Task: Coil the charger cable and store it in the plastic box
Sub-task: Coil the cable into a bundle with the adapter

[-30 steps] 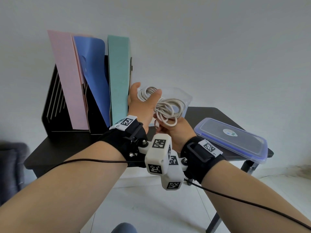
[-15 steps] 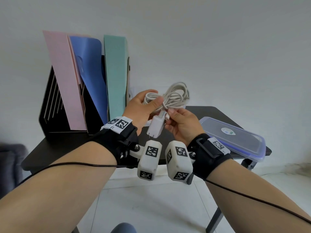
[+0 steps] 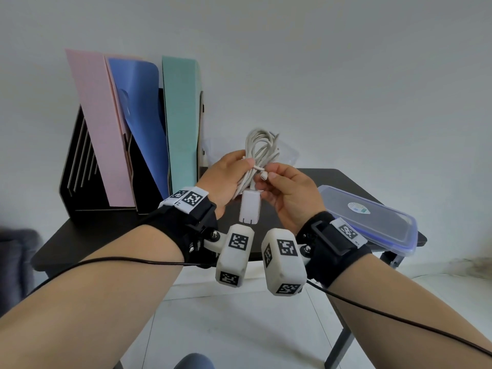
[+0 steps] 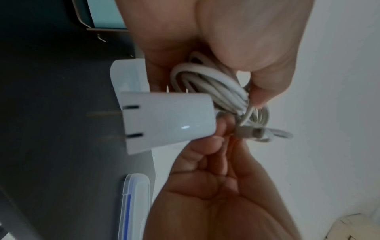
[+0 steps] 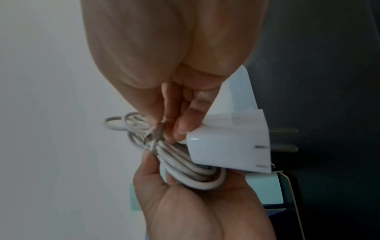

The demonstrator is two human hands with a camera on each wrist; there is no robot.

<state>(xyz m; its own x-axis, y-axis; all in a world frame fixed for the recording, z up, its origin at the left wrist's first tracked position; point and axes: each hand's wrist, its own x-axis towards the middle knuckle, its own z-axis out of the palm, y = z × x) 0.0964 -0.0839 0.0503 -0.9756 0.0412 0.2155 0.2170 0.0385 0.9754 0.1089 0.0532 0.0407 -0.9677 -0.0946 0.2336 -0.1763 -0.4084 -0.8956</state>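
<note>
Two hands meet above the near edge of the table (image 3: pixel 354 179), both busy with the cable (image 3: pixel 262 150). From the head view the left hand (image 3: pixel 226 179) sits at about 9 o'clock of the bundle, fingers curled round the gathered white loops, thumb pressed across them; the coil stands up out of the fist toward 12 o'clock. The adapter (image 3: pixel 250 207) hangs below the bundle at 6 o'clock, prongs pointing down, just above the left wrist's white camera housing. The right hand (image 3: pixel 291 195) is at 3 o'clock of the bundle, thumb and forefinger pinching the cable's loose end, whose small connector (image 3: pixel 264 176) pokes out between the two hands.

The left wrist view shows the loops (image 4: pixel 216 87) tucked under the curled left fingers, the adapter (image 4: pixel 170 120) in front of them, and the connector (image 4: pixel 249 131) held by the right fingertips. In the right wrist view the right fingers (image 5: pixel 180 128) pinch close beside the adapter (image 5: pixel 228 151), with the loops (image 5: pixel 185 172) lying in the left palm (image 5: pixel 195 203).

Behind the coil, at 12 o'clock of the hands, the clear box (image 3: pixel 286 155) stands on the table, open; the cable is above the table and not in it. The lid (image 3: pixel 372 222), blue-rimmed, lies flat at 3 o'clock near the table's right edge. At 10 o'clock a black file rack (image 3: pixel 77 166) holds a pink folder (image 3: pixel 98 123), a blue folder (image 3: pixel 143 107) and a green folder (image 3: pixel 181 115)
</note>
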